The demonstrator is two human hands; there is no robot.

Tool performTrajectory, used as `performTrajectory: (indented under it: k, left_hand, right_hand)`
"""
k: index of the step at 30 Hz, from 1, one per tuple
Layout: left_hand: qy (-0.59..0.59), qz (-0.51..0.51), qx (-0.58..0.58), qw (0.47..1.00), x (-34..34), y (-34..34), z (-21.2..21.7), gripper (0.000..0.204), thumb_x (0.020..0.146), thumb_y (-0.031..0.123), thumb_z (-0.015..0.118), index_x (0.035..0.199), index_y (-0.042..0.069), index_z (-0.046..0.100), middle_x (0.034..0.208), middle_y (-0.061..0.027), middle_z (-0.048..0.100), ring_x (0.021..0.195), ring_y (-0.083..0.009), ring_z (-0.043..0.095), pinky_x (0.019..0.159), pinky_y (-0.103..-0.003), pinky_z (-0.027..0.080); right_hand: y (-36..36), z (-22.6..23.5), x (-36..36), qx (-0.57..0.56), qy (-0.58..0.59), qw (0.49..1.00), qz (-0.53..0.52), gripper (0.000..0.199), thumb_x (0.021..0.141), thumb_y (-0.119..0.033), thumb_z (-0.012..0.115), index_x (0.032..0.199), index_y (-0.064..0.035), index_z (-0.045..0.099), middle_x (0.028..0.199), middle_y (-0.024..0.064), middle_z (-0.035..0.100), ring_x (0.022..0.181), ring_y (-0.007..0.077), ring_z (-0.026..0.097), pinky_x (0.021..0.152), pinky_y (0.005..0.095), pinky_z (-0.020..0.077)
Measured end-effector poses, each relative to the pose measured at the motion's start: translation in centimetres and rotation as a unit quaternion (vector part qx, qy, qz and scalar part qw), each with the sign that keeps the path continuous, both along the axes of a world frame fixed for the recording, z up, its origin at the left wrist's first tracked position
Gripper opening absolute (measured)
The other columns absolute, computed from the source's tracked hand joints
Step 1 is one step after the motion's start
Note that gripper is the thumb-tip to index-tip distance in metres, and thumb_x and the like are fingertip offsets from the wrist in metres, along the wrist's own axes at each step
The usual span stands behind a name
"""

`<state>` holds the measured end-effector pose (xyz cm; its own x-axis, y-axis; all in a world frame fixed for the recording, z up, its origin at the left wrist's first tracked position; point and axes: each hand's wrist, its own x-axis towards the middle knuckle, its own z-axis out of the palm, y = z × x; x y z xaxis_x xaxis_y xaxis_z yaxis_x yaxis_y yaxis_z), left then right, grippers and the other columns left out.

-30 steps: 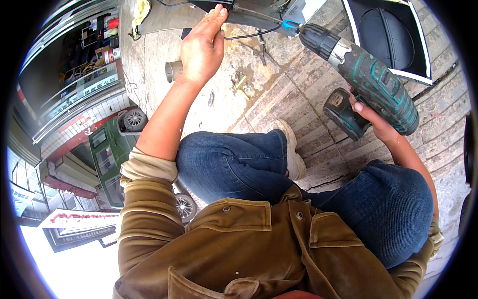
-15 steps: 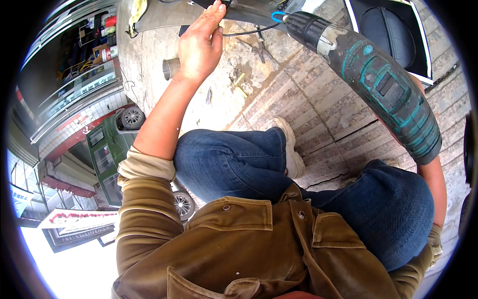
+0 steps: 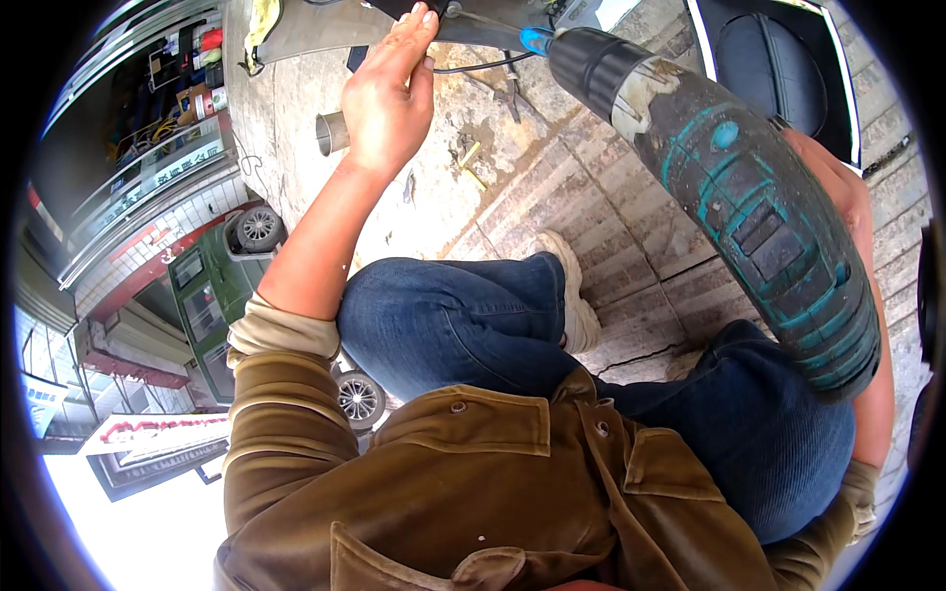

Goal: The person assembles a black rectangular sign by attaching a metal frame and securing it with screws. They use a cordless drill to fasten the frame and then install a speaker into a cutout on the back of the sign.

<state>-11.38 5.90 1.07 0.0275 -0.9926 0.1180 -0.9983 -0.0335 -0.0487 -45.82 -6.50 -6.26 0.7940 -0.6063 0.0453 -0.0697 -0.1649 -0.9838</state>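
Observation:
My left hand [image 3: 389,108] reaches up to the top middle, its fingers stretched out flat and close together. The fingertips lie against a black piece [image 3: 399,8] on a grey metal panel [image 3: 315,44]; the upper edge of the picture cuts both off. In my right hand [image 3: 838,187] is a worn teal and black power drill [image 3: 754,222], which hides most of the fingers. A blue collar [image 3: 535,40] sits at its chuck, and a thin long bit [image 3: 490,24] runs from there toward the black piece by my left fingertips. A black cable [image 3: 483,67] passes below the bit.
Pliers [image 3: 511,94], a yellow T-shaped tool [image 3: 473,165] and a short metal tube [image 3: 332,133] lie on the stained paving [image 3: 601,217]. A framed black panel with an oval bulge [image 3: 769,74] is at the upper right. A green vehicle [image 3: 207,300] stands at the left.
The drill has swung nearer, its back end lower and its chuck slightly to the left; the chuck now looks blurred. My left hand has shifted slightly left.

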Motion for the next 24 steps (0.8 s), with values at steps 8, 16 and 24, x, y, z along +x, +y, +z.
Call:
performTrajectory:
  k: [8,16,24]
  left_hand:
    - [-0.003,0.012,-0.011,1.000,-0.3,0.1,-0.1,0.040,0.085,-0.002,0.058,0.124,0.010,0.061,0.128,-0.0106,0.058,0.121,-0.0235,0.054,0.100,-0.031,0.043]
    - [0.017,0.018,-0.022,0.999,0.1,-0.1,-0.7,0.037,0.086,-0.002,0.058,0.121,0.009,0.063,0.127,-0.0115,0.059,0.120,-0.0229,0.055,0.099,-0.030,0.043]
    - [0.030,0.020,-0.028,0.999,-0.2,-0.8,-0.9,0.036,0.086,-0.002,0.058,0.120,0.008,0.063,0.126,-0.0112,0.059,0.120,-0.0224,0.055,0.099,-0.030,0.043]
  right_hand:
    - [0.9,-1.7,0.7,-0.002,-0.049,0.998,-0.032,0.026,0.071,-0.008,0.068,0.095,0.0015,0.065,0.079,0.0088,0.060,0.071,0.0203,0.062,0.062,0.0280,0.0477]
    - [0.3,-2.1,0.3,0.014,-0.055,0.998,-0.004,0.022,0.077,-0.008,0.066,0.097,0.0022,0.065,0.080,0.0060,0.062,0.073,0.0149,0.062,0.063,0.0238,0.0471]
    - [-0.7,-0.1,-0.1,-0.010,-0.026,1.000,-0.002,0.028,0.081,-0.021,0.058,0.096,0.0018,0.063,0.079,0.0096,0.059,0.071,0.0219,0.061,0.063,0.0283,0.0465]
